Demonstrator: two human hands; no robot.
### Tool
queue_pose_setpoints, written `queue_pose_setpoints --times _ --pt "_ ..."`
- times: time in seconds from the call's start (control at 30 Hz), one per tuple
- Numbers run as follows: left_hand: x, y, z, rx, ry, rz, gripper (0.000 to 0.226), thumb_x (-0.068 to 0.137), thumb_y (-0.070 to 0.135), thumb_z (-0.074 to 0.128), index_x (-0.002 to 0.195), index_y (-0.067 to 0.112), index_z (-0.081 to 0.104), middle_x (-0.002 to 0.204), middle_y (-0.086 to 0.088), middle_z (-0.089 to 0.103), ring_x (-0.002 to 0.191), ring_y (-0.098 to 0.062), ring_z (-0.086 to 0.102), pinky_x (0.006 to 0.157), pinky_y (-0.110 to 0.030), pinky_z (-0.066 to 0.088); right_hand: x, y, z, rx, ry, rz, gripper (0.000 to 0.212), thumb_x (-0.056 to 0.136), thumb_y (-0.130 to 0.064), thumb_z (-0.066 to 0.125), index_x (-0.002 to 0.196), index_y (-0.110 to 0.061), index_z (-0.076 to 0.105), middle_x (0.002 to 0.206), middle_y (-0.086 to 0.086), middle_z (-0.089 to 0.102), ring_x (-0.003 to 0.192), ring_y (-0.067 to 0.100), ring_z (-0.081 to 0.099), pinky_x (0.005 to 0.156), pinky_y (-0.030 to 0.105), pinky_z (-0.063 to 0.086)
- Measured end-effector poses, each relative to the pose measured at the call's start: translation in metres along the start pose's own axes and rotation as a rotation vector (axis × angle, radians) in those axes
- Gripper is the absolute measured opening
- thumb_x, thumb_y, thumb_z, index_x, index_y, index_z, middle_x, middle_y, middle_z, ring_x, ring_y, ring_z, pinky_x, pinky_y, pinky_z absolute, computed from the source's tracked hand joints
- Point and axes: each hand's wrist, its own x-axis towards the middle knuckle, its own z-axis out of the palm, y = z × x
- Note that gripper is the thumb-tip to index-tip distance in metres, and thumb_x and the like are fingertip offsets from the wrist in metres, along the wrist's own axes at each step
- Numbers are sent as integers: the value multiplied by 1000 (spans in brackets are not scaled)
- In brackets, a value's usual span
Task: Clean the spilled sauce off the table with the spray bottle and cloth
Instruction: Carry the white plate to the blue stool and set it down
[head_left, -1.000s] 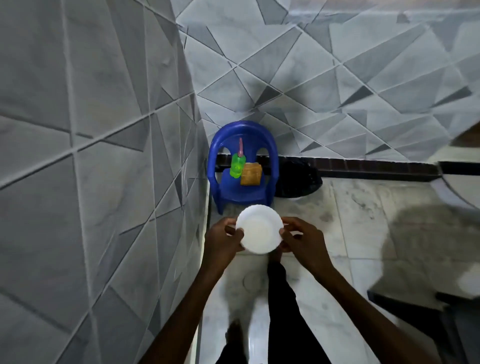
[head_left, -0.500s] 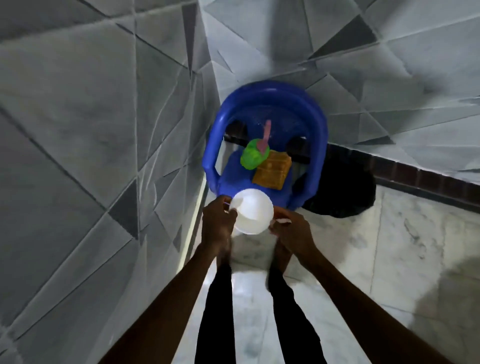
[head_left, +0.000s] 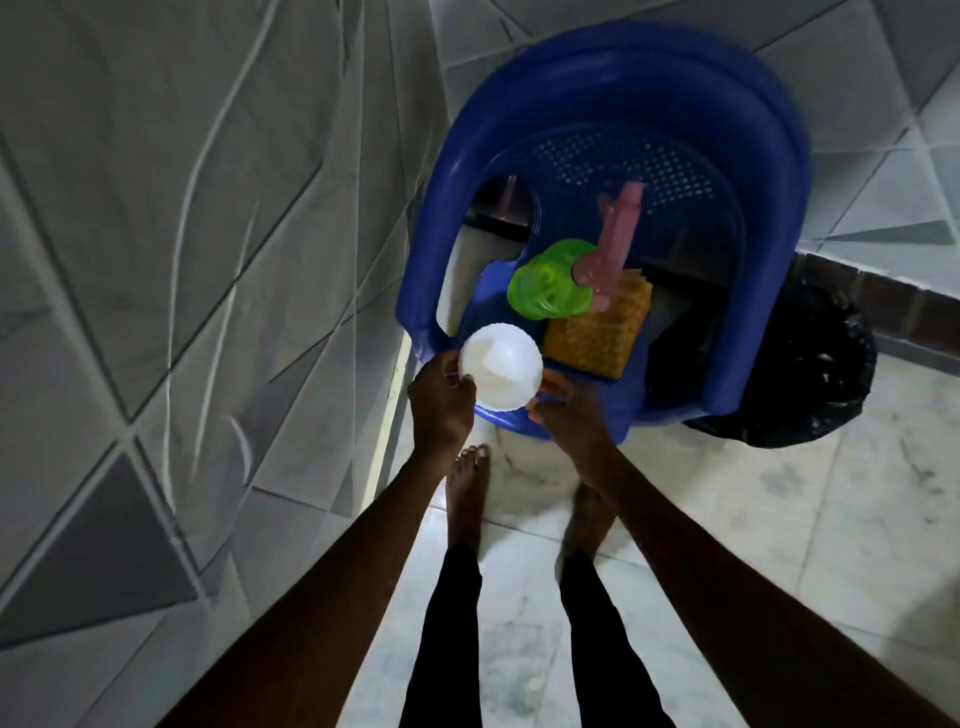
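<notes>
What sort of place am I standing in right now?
Likely an indoor tiled corner of a home, though which room is unclear: grey geometric wall tiles, a pale marble-look floor, and a blue plastic chair holding a green spray bottle and yellow cloth.

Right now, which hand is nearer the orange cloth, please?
Right. The right hand grips the white bowl just below the orange cloth; the left hand holds its far side.

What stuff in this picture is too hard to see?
Table and spilled sauce: nowhere in the head view.
White bowl: glare washes out its inside, head view; contents unclear.
Cloth: the spray bottle covers its far corner.
Black bag: partly behind the blue chair, too dark to see inside.
</notes>
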Motion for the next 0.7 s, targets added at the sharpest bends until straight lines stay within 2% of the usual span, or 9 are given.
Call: queue_pose_setpoints --times 0.07,0.17,0.3,0.37,0.47,0.5,0.57,0.63,0.7 --pt "1 -2 2 -1 -11 -11 31 85 -3 58 115 4 68 109 -12 70 97 -15 58 67 4 34 1 -4 0 -30 4 11 52 82 2 66 131 -15 64 120 11 71 115 33 65 100 54 52" --pt "4 -5 5 -19 -9 -22 33 87 1 61 119 8 65 114 -8 69 105 -19 62 73 -11 44 6 -5 -1 -74 -3 17 56 83 3 65 135 -18 62 116 6 71 115 36 64 99 53 52" --pt "9 -7 4 11 -29 -2 35 89 5 63 124 7 61 120 -9 68 108 -18 61 79 -15 45 7 -13 -5 -113 -53 -16 56 84 5 64 136 -17 60 120 7 68 123 32 59 102 49 50" --pt "11 -8 3 11 -46 0 37 90 7 64 127 6 59 122 -10 66 108 -19 62 81 -18 47 9 -16 -6 -146 -65 -48 56 84 5 64 137 -15 59 127 10 67 125 29 58 102 43 49" --pt "11 -7 4 -3 -38 -28 40 89 11 67 127 7 57 126 -11 63 113 -25 61 88 -28 52 10 -19 -7 -228 -89 -77 52 87 2 64 137 -12 59 130 9 67 126 24 57 93 24 43" --pt "9 -6 4 -3 -20 -39 41 89 12 68 128 7 56 127 -12 61 115 -26 60 92 -33 53 10 -19 -8 -252 -89 -68 49 89 0 64 136 -12 59 130 8 67 126 23 57 93 24 42" --pt "2 -3 4 3 39 -41 45 87 14 69 129 8 54 129 -14 56 116 -29 57 95 -42 54 12 -19 -12 -290 -47 -45 38 90 -4 64 127 -10 65 124 10 70 121 26 61 95 29 43" --pt "-6 3 3 -6 103 55 49 84 18 70 130 9 53 129 -15 51 116 -29 56 93 -44 55 15 -16 -20 -322 73 -42 24 89 -9 62 112 -3 70 112 16 72 111 34 64 87 34 46" --pt "-8 15 2 -69 86 204 57 81 26 70 133 11 51 132 -11 50 118 -28 55 92 -38 55 21 -14 -34 -331 211 -29 35 84 -19 53 109 1 68 111 22 70 107 41 63 83 36 46"
